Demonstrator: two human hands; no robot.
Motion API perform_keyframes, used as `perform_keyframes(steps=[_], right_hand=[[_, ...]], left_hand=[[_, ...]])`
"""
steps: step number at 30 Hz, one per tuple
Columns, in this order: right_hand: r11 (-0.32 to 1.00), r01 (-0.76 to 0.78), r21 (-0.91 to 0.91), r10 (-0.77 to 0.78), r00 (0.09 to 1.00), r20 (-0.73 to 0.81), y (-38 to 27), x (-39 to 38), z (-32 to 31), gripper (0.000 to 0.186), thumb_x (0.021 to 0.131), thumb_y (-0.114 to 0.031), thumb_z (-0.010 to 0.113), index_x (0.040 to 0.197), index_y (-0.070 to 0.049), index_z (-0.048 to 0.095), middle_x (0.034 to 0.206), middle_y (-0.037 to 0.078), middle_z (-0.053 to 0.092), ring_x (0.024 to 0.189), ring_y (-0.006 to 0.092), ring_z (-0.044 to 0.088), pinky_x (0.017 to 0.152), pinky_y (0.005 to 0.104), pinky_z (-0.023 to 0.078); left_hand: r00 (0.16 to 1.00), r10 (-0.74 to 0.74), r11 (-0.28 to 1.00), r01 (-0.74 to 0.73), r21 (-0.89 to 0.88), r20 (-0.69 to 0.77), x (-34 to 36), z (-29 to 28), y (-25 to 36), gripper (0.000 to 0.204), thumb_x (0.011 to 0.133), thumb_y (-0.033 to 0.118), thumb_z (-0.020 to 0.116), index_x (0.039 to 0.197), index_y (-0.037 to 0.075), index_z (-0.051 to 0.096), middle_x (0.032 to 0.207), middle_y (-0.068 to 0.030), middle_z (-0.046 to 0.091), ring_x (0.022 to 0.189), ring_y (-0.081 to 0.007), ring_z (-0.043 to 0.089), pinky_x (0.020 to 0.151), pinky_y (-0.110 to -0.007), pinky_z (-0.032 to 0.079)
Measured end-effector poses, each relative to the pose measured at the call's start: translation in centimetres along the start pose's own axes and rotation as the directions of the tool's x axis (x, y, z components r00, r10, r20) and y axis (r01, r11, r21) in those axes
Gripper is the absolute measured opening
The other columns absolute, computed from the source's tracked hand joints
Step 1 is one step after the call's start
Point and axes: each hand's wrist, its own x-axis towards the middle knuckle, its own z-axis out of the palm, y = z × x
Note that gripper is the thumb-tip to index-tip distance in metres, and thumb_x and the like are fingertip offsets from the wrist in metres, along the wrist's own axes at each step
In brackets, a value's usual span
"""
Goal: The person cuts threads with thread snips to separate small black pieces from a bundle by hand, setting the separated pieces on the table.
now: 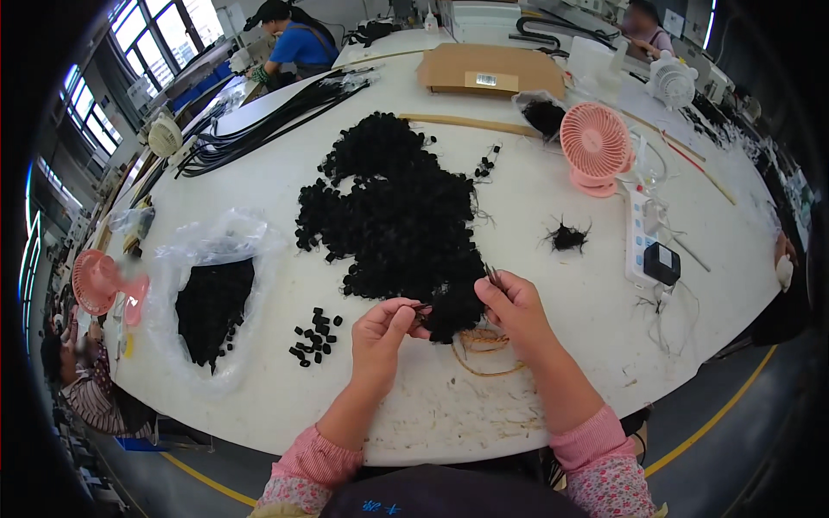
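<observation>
A large heap of small black pieces with loose thread ends [406, 207] spreads over the middle of the white table [570, 345]. At its near edge my left hand [382, 338] pinches a small black piece between thumb and fingertips; the fingers partly hide it. My right hand [518, 315] is closed around a slim dark tool with two pointed tips [494, 276], possibly tweezers or thread snips. Between the hands lies a dense black clump [453, 312], close to both. Several short black cylinders [316, 338] lie loose to the left of my left hand.
A clear plastic bag [160, 302] of black pieces lies left. Pink fans [596, 142] stand at both sides; a power strip [639, 242] with a black adapter is at right. Farther back are a cardboard box [492, 69] and black tubing [259, 125]. Other people sit around.
</observation>
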Motion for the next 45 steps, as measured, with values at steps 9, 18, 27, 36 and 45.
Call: perform_keyframes(steps=[9, 18, 27, 36, 45], right_hand=[[0.783, 0.145, -0.605, -0.16, 0.987, 0.029, 0.7, -0.3, 0.4, 0.039, 0.08, -0.035, 0.072, 0.11, -0.011, 0.062, 0.081, 0.009, 0.067, 0.071, 0.0193, 0.064, 0.066, 0.031, 0.049], [0.812, 0.327, -0.484, -0.308, 0.944, 0.121, -0.1, -1.2, 0.9, 0.032, 0.083, -0.017, 0.071, 0.112, -0.008, 0.063, 0.091, 0.005, 0.069, 0.078, 0.0119, 0.065, 0.07, 0.0244, 0.05], [0.763, 0.534, -0.365, -0.429, 0.84, 0.332, 1.3, -1.7, 1.5, 0.028, 0.08, -0.003, 0.069, 0.107, -0.008, 0.066, 0.089, 0.004, 0.069, 0.076, 0.0121, 0.067, 0.067, 0.024, 0.051], [0.799, 0.536, -0.272, -0.466, 0.838, 0.284, 0.7, -1.8, 1.6, 0.015, 0.083, -0.002, 0.069, 0.098, -0.004, 0.065, 0.085, 0.005, 0.067, 0.071, 0.0103, 0.063, 0.064, 0.0236, 0.049], [0.639, 0.625, -0.449, -0.528, 0.78, 0.335, -0.1, -1.5, 0.9, 0.027, 0.072, 0.0, 0.072, 0.098, -0.009, 0.067, 0.079, 0.002, 0.067, 0.068, 0.0132, 0.065, 0.059, 0.0251, 0.049]], left_hand=[[0.994, -0.071, 0.971, 0.087, -0.223, 0.077, -0.1, 0.7, 0.9, 0.025, 0.097, 0.012, 0.051, 0.119, 0.0, 0.056, 0.107, -0.0172, 0.065, 0.073, -0.0154, 0.064, 0.074, -0.029, 0.052], [0.969, -0.168, 0.954, 0.206, -0.218, 0.181, -0.2, -0.1, 0.4, 0.018, 0.096, 0.008, 0.054, 0.11, 0.0, 0.06, 0.088, -0.0084, 0.065, 0.07, -0.011, 0.058, 0.069, -0.022, 0.048], [0.939, -0.238, 0.937, 0.289, -0.198, 0.247, -0.3, -0.1, -0.2, 0.015, 0.095, 0.01, 0.056, 0.106, 0.001, 0.062, 0.082, -0.0045, 0.064, 0.065, -0.0075, 0.053, 0.061, -0.02, 0.044], [0.91, -0.255, 0.961, 0.277, -0.02, 0.327, -0.8, 0.1, -0.1, 0.011, 0.094, 0.005, 0.053, 0.102, 0.001, 0.061, 0.086, -0.0051, 0.065, 0.057, -0.003, 0.048, 0.054, -0.019, 0.04], [0.984, 0.102, 0.995, -0.101, -0.018, 0.148, -0.9, 0.8, 0.8, 0.025, 0.095, 0.003, 0.05, 0.119, 0.001, 0.052, 0.124, -0.0168, 0.058, 0.06, -0.0089, 0.058, 0.056, -0.018, 0.045]])
